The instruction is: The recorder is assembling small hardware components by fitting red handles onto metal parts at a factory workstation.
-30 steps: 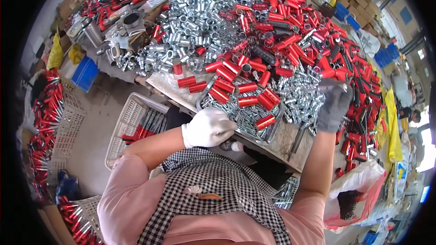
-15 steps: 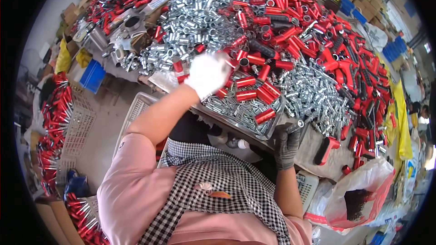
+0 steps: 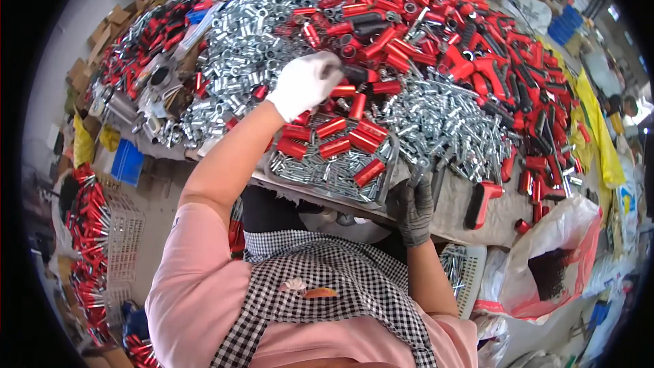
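Observation:
My left hand (image 3: 303, 86), in a white glove, is above the heap at the near side of the black-and-red handle (image 3: 357, 73). Its dark-stained fingertips are curled together; whatever they hold, if anything, is hidden. Below it, several red cylindrical sleeves (image 3: 334, 148) lie on thin metal pins in a shallow metal tray (image 3: 319, 191). My right hand (image 3: 413, 211), in a dark grey glove, is closed around a short silver metal tube (image 3: 420, 170) standing upright at the tray's right side.
Loose silver sockets (image 3: 238, 48) are piled at the left, with metal pins (image 3: 449, 129) heaped right of the tray. Red-and-black grips (image 3: 484, 204) spread along the right. A white sack (image 3: 555, 266) stands at the table's right edge. Crates of red parts (image 3: 122, 245) sit at the left.
My left hand has moved away from me and to the right over the heap. My right hand still holds the metal tube, turned more upright. The whole view has shifted slightly.

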A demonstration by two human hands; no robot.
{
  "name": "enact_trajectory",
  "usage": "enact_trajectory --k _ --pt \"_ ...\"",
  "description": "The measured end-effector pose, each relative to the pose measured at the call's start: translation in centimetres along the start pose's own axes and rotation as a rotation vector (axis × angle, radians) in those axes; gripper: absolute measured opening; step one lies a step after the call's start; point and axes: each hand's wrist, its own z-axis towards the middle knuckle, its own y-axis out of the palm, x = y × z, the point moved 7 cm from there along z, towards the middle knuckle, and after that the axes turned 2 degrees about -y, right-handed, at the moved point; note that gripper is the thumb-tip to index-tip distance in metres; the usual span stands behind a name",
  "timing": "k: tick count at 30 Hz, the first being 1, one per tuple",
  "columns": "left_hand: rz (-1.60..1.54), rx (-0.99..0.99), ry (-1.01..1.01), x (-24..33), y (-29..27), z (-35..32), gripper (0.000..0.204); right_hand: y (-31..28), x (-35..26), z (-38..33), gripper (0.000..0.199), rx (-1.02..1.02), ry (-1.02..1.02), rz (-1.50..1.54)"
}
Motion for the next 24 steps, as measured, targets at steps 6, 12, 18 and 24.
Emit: enact_trajectory --k 6,12,18,24 --pt "0.173 -0.269 0.469 6.8 11.2 7.2 0.025 0.2 -0.1 -0.4 0.053 -0.029 -0.045 0.015" --pt "0.509 -0.356 0.336 4.5 19.9 12.4 0.028 0.2 -0.5 0.0 0.046 -0.06 0.03 -0.18" --pt "0.453 -0.106 0.341 5.3 17.2 14.2 0.03 1.5 -3.2 1.1 0.035 -0.035 0.034 -0.092" --pt "0.448 -0.302 0.18 1.9 19.8 20.8 0.029 1.6 -1.0 0.4 0.033 -0.069 0.104 -0.094"
